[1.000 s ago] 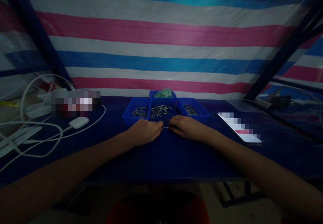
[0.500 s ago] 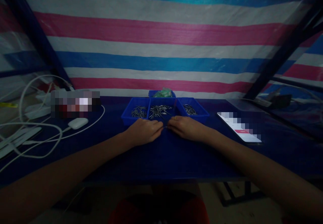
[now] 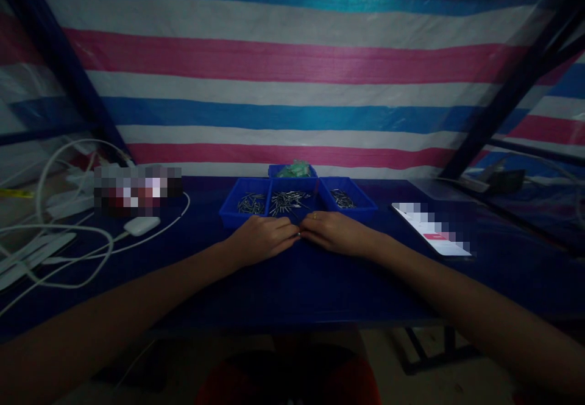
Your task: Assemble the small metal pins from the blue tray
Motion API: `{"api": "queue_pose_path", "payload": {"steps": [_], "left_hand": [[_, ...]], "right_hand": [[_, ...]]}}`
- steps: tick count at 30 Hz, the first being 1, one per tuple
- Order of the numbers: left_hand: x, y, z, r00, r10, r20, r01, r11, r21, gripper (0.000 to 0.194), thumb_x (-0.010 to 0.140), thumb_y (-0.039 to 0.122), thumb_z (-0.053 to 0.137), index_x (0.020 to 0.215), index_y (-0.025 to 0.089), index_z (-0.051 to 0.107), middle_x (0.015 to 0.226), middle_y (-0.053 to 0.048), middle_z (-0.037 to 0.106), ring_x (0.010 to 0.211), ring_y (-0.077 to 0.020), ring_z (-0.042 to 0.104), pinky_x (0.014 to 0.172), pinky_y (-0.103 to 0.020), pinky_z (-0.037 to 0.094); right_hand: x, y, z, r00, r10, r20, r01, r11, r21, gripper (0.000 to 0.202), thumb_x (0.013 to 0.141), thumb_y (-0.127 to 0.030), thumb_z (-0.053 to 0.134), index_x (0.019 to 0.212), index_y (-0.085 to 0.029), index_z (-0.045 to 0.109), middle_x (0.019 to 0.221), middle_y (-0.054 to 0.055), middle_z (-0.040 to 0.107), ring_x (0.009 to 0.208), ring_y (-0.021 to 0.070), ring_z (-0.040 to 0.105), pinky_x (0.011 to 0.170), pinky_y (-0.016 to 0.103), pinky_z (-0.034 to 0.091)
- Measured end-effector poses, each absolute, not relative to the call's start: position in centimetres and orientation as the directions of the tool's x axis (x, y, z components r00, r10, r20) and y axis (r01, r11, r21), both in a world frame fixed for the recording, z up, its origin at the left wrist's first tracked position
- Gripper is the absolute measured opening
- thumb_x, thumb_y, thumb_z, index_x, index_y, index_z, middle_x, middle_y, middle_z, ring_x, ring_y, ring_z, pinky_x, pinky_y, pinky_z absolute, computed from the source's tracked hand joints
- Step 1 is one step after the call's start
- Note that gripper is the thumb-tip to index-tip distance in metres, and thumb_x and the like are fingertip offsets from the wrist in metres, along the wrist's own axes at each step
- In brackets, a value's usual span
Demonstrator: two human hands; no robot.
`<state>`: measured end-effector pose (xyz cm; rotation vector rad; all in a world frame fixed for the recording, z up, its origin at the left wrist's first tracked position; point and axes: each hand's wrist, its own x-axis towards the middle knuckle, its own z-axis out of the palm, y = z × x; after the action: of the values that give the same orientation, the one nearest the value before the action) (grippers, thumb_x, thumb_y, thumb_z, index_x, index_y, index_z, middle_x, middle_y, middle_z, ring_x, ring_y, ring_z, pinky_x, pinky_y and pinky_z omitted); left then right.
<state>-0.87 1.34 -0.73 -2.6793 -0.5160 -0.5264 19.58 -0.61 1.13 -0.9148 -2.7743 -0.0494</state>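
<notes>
My left hand [image 3: 265, 237] and my right hand [image 3: 336, 232] meet over the blue table, fingertips pinched and touching or almost touching. A small shiny bit of a thin metal piece [image 3: 299, 234] shows between them; my fingers hide the rest. Just beyond my hands stand blue plastic bins. The left bin [image 3: 228, 213] and the right bin [image 3: 361, 212] hold short slender metal pieces. Longer metal pieces [image 3: 287, 201] lie fanned out in the middle bin, partly behind my fingers. Behind it, another bin [image 3: 273, 172] contains green plastic wrapping [image 3: 295, 169].
On the right lies a lit phone [image 3: 427, 231]. White cables [image 3: 107, 240], a white adapter [image 3: 142, 226] and a blurred-out object [image 3: 137, 192] occupy the left side. A striped plastic sheet [image 3: 292, 61] hangs behind the table [image 3: 292, 289], between dark blue frame posts [image 3: 498, 82].
My hands have come closer together, closing the small gap where the thin piece showed. The left hand has shifted slightly right. The bins have stayed in place.
</notes>
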Motion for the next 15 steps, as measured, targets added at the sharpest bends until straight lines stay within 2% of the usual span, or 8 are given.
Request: {"api": "queue_pose_path", "payload": {"steps": [7,15], "left_hand": [[-0.78,1.22,-0.90,0.881,0.246,0.404,0.374,-0.885,-0.278,0.027,0.090,0.027,0.031,0.092,0.017,0.056,0.083,-0.002,0.059,0.072,-0.0099,0.056,0.058,-0.020,0.043],[-0.67,1.23,-0.70,0.854,0.379,0.356,0.476,-0.845,-0.242,0.016,0.084,0.025,0.040,0.079,0.016,0.052,0.070,0.001,0.057,0.060,-0.0105,0.055,0.048,-0.020,0.038]], "right_hand": [[19.71,-0.57,1.24,-0.797,0.575,0.187,0.582,0.813,-0.019,0.019,0.087,-0.025,0.040,0.080,-0.014,0.053,0.073,0.003,0.053,0.067,0.0115,0.049,0.063,0.024,0.037],[19.74,-0.79,1.60,-0.788,0.596,0.156,0.594,0.802,-0.062,0.024,0.087,-0.032,0.040,0.088,-0.014,0.055,0.076,0.004,0.056,0.070,0.0130,0.052,0.063,0.025,0.038]]}}
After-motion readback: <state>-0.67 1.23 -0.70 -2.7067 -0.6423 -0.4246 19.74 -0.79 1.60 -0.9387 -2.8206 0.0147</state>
